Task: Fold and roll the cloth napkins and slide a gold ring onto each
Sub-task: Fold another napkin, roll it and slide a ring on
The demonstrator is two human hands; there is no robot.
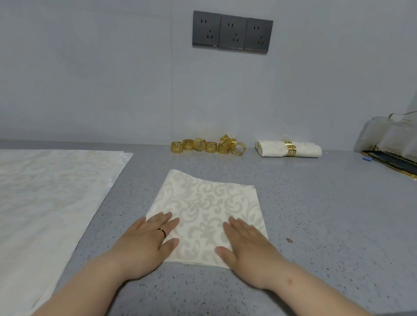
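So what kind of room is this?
Probably a kitchen or a dining-service counter: a speckled grey countertop against the wall, three power sockets above it, and glasses on a tray near gold napkin rings.

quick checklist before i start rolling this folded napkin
1. Folded napkin lies flat on the counter: ok.
2. Left hand and right hand rest flat on its near part, holding nothing: ok.
3. Layers lined up at the far edge: cannot tell.
4. Bare counter between the napkin and the wall to roll into: ok.
5. Loose gold rings wait by the wall, just beyond the napkin: ok.
6. Finished roll with its ring lies off to the right, out of the way: ok.
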